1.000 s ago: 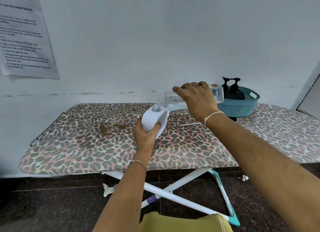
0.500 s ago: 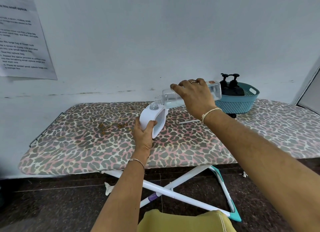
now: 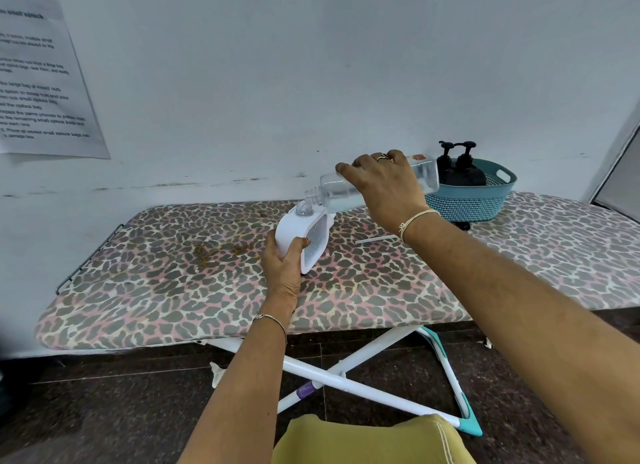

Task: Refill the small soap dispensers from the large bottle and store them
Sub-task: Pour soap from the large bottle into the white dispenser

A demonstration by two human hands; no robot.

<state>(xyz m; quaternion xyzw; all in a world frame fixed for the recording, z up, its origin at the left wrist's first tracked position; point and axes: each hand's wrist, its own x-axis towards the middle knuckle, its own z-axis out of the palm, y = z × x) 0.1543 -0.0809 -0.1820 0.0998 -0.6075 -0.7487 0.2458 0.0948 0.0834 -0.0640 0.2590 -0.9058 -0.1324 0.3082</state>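
My left hand (image 3: 282, 266) grips a small white soap dispenser (image 3: 304, 236) that stands tilted on the ironing board, its clear open neck pointing up. My right hand (image 3: 384, 186) holds the large clear bottle (image 3: 337, 193) almost flat, its open mouth just above and right of the dispenser's neck. A little clear liquid lies in the bottle. Two black pump dispensers (image 3: 462, 170) stand in a teal basket (image 3: 485, 203) at the back right.
The leopard-print ironing board (image 3: 173, 280) stands against a white wall. A thin white pump tube (image 3: 374, 239) lies on the board under my right wrist. A printed sheet (image 3: 41, 82) hangs on the wall at left. Below are crossed white legs (image 3: 346, 380) and dark floor.
The bottle's mouth has lifted slightly and now sits a little apart from the dispenser's neck. Both hands have kept their grips and barely moved.
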